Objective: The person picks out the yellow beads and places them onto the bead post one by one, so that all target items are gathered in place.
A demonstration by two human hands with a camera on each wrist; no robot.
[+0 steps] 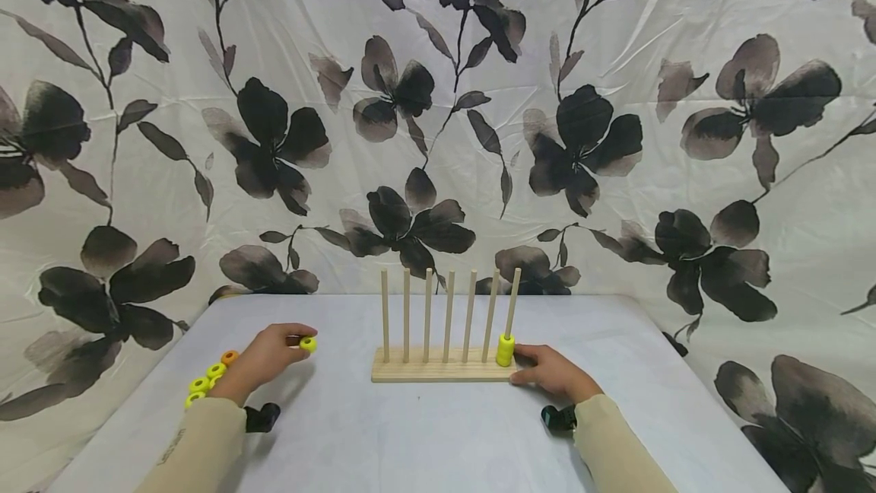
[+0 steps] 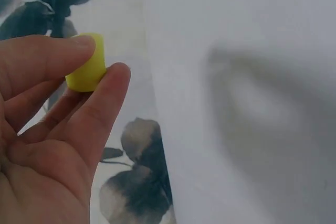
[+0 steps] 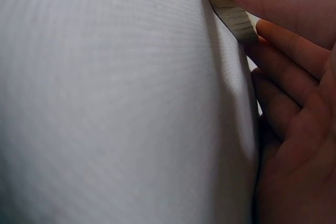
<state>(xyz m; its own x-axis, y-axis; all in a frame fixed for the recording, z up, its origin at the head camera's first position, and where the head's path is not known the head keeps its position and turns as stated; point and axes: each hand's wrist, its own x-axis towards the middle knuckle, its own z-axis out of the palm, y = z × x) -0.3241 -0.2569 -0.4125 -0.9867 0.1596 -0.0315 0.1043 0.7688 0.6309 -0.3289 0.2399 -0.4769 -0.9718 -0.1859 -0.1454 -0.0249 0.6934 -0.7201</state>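
My left hand (image 1: pixel 265 360) pinches a yellow bead (image 1: pixel 309 344) between thumb and fingertips, held above the table left of a wooden peg rack (image 1: pixel 441 374). The left wrist view shows the same bead (image 2: pixel 88 72) side-on, short and rounded like a barrel. The rack has a flat base and a row of several upright pegs. A stack of yellow beads (image 1: pixel 505 351) sits at the bottom of its rightmost peg. At the right end of the base, my right hand (image 1: pixel 556 373) grips the wood, thumb in front and fingers behind. The right wrist view shows the base's end (image 3: pixel 239 22) against thumb and fingers.
Several loose yellow beads (image 1: pixel 199 385) and an orange bead (image 1: pixel 229 357) lie at the table's left side, partly hidden by my left forearm. A white cloth covers the table (image 1: pixel 411 447). Behind it hangs a floral-printed curtain (image 1: pixel 479 173).
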